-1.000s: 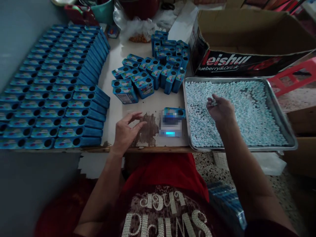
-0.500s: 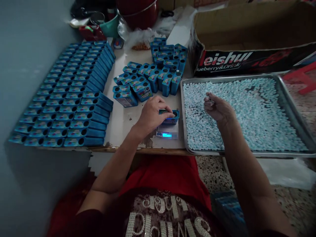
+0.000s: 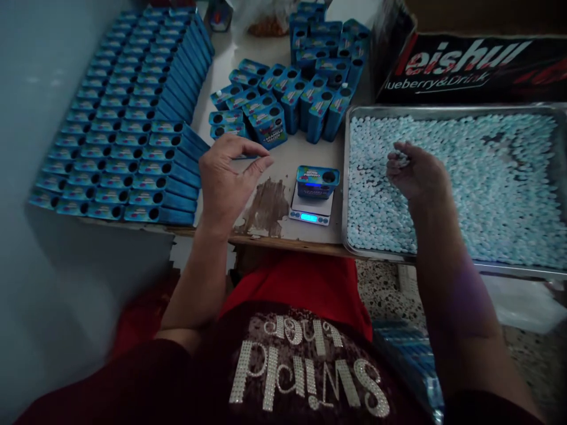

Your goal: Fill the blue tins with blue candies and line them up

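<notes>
A blue box with a round hole in its top [image 3: 316,182] stands on a small scale [image 3: 311,209] whose display glows blue. My left hand [image 3: 233,177] hovers left of the scale, thumb and fingers apart with nothing between them. Over the metal tray [image 3: 346,177] my right hand [image 3: 419,171] is curled round some pale blue candies [image 3: 401,154]. Many more such candies [image 3: 487,200] cover the tray. Behind my left hand, loosely grouped blue boxes [image 3: 269,125] stand upright on the table.
Neat rows of blue boxes [image 3: 115,136] fill the table's left side beside the wall. A large cardboard box [image 3: 478,74] stands behind the tray. The table's front edge [image 3: 283,242] runs close to my body.
My left hand has let go of the box on the scale and moved left. My right hand stays over the tray, still curled round candies. The view has tilted down.
</notes>
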Tool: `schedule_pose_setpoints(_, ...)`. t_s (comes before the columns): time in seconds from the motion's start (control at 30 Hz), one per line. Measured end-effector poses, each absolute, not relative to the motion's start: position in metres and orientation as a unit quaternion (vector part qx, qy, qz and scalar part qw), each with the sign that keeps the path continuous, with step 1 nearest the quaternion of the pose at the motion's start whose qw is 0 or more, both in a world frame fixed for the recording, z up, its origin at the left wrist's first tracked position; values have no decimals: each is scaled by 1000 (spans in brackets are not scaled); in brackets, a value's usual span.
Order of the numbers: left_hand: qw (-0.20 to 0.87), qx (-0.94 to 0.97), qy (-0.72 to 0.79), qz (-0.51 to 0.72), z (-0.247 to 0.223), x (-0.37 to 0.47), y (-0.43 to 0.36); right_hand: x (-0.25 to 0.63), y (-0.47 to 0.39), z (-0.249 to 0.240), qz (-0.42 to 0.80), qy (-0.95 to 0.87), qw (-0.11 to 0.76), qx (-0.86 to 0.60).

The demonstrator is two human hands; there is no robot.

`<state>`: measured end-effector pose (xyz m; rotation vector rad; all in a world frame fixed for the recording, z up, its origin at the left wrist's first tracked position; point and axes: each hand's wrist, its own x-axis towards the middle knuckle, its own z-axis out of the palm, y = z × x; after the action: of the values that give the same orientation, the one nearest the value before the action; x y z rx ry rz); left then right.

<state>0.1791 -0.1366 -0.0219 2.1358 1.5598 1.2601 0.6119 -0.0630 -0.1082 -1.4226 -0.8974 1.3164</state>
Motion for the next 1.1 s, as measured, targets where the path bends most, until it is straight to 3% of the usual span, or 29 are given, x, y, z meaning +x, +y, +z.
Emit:
schedule_pose_setpoints(0.17,123,714,514,460,-25,162,-147,580,-87,-69,521,-375,481,-597)
schedule_pose_setpoints(0.47,165,713,494,470,-49,150,-141,509,-113,32,574,-510,291,-572)
schedule_pose_setpoints(0.77,221,699,493,469,-80,151,-152,477,-113,39,562,-565,195,-572)
schedule_pose_setpoints(0.93,219,729,501,412,-88,194,-136,506,-110,16,561,-532,245,-585)
schedule_pose_setpoints(1.1,172,835,462,245,-53,262,-126,549,-95,1,584,-471,319,-579)
